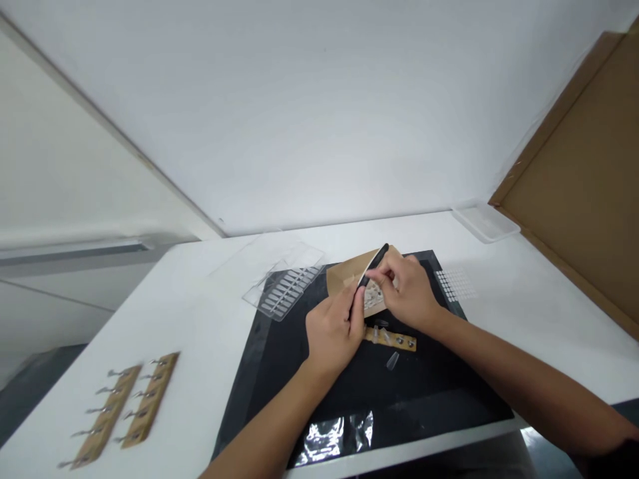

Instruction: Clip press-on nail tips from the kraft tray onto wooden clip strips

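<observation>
My left hand (333,329) is closed on the lower end of a black nail file (370,269), which slants up to the right. My right hand (407,293) is pinched just right of the file, and what its fingertips hold is too small to name. Both hands hover over a black mat (349,386). Under them lie a brown card (344,274), a wooden strip with metal clips (394,339) and a clear false nail (392,360).
A clear plastic tray of false nails (287,293) lies left of the hands. Two wooden clip strips (127,406) rest near the table's front left. A sheet of white adhesive squares (455,285), a clear lid (485,221) and a cardboard box (579,186) are on the right. Crumpled plastic wrap (334,432) lies on the mat.
</observation>
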A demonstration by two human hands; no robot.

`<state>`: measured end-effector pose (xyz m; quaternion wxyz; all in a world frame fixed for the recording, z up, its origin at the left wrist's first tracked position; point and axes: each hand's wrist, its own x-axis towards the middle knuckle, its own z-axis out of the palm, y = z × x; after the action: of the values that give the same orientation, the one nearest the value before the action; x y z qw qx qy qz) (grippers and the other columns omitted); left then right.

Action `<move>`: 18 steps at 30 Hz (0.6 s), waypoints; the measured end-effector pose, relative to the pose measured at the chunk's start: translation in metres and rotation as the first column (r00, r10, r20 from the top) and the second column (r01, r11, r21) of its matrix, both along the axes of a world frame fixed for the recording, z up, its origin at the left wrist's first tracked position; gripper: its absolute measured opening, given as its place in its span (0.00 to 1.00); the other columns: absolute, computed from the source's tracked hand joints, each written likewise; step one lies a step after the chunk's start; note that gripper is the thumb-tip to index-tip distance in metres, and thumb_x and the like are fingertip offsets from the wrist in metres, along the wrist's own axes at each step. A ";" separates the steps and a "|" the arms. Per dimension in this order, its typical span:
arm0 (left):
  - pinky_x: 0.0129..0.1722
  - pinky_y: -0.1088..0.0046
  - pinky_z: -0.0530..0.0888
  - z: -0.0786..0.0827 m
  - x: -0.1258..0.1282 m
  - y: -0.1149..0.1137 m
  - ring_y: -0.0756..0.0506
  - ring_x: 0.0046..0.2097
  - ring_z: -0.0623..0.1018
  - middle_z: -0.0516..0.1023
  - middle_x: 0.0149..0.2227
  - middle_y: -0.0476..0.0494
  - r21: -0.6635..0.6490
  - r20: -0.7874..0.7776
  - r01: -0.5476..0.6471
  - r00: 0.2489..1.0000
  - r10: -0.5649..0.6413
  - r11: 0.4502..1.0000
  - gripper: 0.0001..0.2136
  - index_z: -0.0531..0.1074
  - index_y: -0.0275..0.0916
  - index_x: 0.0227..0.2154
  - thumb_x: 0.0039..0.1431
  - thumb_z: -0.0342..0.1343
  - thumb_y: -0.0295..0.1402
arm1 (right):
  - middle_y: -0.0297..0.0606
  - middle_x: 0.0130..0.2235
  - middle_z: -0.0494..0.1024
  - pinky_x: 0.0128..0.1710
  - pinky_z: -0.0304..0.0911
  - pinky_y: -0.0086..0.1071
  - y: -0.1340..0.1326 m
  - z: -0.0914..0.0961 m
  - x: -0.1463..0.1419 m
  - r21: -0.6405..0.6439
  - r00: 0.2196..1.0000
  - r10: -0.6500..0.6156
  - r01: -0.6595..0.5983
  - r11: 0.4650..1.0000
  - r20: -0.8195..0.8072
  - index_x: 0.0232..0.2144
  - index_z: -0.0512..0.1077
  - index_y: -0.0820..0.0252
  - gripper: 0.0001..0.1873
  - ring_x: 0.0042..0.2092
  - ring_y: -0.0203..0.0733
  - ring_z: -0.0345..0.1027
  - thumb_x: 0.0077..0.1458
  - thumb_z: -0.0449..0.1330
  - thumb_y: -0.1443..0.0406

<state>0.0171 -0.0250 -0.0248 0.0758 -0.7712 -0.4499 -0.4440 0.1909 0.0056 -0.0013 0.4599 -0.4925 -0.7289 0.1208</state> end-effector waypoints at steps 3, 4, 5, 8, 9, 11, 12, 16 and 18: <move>0.31 0.74 0.74 -0.001 0.000 0.000 0.48 0.29 0.82 0.86 0.34 0.44 0.004 -0.002 -0.010 1.000 0.010 1.000 0.09 0.79 0.36 0.46 0.73 0.54 0.32 | 0.30 0.26 0.76 0.41 0.56 0.38 0.000 -0.001 0.000 -0.008 0.999 -0.031 0.031 0.999 -0.010 0.27 0.64 0.54 0.17 0.29 0.39 0.67 0.68 0.59 0.58; 0.30 0.74 0.73 -0.001 0.000 0.000 0.48 0.29 0.82 0.86 0.34 0.45 0.001 -0.005 -0.011 1.000 0.011 1.000 0.09 0.79 0.36 0.46 0.73 0.54 0.32 | 0.30 0.26 0.76 0.41 0.56 0.38 0.000 -0.002 -0.001 -0.015 1.000 -0.007 0.007 1.000 -0.010 0.26 0.64 0.54 0.17 0.29 0.39 0.67 0.68 0.59 0.58; 0.30 0.74 0.73 -0.001 0.000 0.000 0.48 0.29 0.82 0.86 0.34 0.45 -0.005 -0.003 -0.011 1.000 0.011 1.000 0.09 0.79 0.37 0.45 0.73 0.54 0.32 | 0.30 0.26 0.76 0.41 0.57 0.38 -0.001 -0.002 -0.002 -0.022 1.000 0.016 -0.017 1.000 -0.011 0.26 0.64 0.54 0.17 0.29 0.39 0.67 0.68 0.59 0.58; 0.32 0.75 0.74 0.000 0.000 0.002 0.48 0.31 0.83 0.86 0.36 0.45 -0.054 0.013 0.005 1.000 -0.004 0.999 0.10 0.79 0.37 0.46 0.74 0.53 0.32 | 0.30 0.27 0.77 0.42 0.59 0.38 -0.002 -0.002 -0.004 -0.028 0.999 0.035 -0.036 0.999 -0.025 0.26 0.65 0.55 0.18 0.28 0.38 0.67 0.69 0.60 0.58; 0.33 0.75 0.74 0.001 0.000 0.002 0.48 0.32 0.83 0.86 0.37 0.44 -0.069 0.020 0.012 1.000 -0.011 0.998 0.11 0.79 0.37 0.47 0.74 0.52 0.33 | 0.29 0.27 0.77 0.42 0.59 0.38 -0.003 -0.001 -0.004 -0.021 0.999 0.034 -0.034 0.999 -0.027 0.27 0.65 0.55 0.17 0.28 0.38 0.68 0.69 0.60 0.58; 0.34 0.75 0.74 0.002 -0.002 0.003 0.48 0.33 0.84 0.86 0.38 0.44 -0.080 0.024 0.005 1.000 -0.003 0.997 0.11 0.78 0.37 0.47 0.74 0.51 0.34 | 0.29 0.27 0.77 0.43 0.59 0.38 -0.005 0.000 0.000 0.002 0.998 0.049 -0.049 0.999 -0.025 0.28 0.66 0.55 0.17 0.29 0.37 0.69 0.70 0.60 0.58; 0.33 0.75 0.74 0.003 -0.003 0.004 0.48 0.32 0.83 0.86 0.36 0.44 -0.080 0.017 -0.019 1.000 0.020 0.997 0.12 0.78 0.37 0.46 0.74 0.51 0.35 | 0.28 0.28 0.77 0.43 0.59 0.38 -0.007 0.000 0.002 0.017 0.998 0.064 -0.063 0.998 -0.023 0.28 0.66 0.55 0.17 0.29 0.37 0.69 0.70 0.60 0.58; 0.27 0.73 0.66 0.005 -0.013 0.012 0.47 0.25 0.78 0.78 0.23 0.48 -0.081 -0.043 -0.250 0.968 0.248 0.965 0.13 0.78 0.38 0.40 0.73 0.51 0.38 | 0.29 0.28 0.77 0.42 0.57 0.40 -0.013 -0.005 0.017 0.045 0.995 0.095 -0.095 0.994 0.006 0.29 0.68 0.55 0.16 0.29 0.38 0.69 0.70 0.60 0.58; 0.26 0.73 0.63 0.006 -0.019 0.019 0.46 0.25 0.78 0.78 0.23 0.48 -0.092 -0.064 -0.364 0.931 0.359 0.927 0.13 0.78 0.38 0.42 0.72 0.52 0.39 | 0.30 0.29 0.78 0.42 0.56 0.40 -0.014 -0.009 0.024 0.069 0.994 0.102 -0.104 0.992 0.034 0.29 0.68 0.56 0.15 0.29 0.38 0.69 0.70 0.60 0.59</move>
<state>-0.0016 -0.0063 -0.0189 0.1272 -0.6880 -0.6044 -0.3810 0.2152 -0.0083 -0.0102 0.4592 -0.4392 -0.7641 0.1110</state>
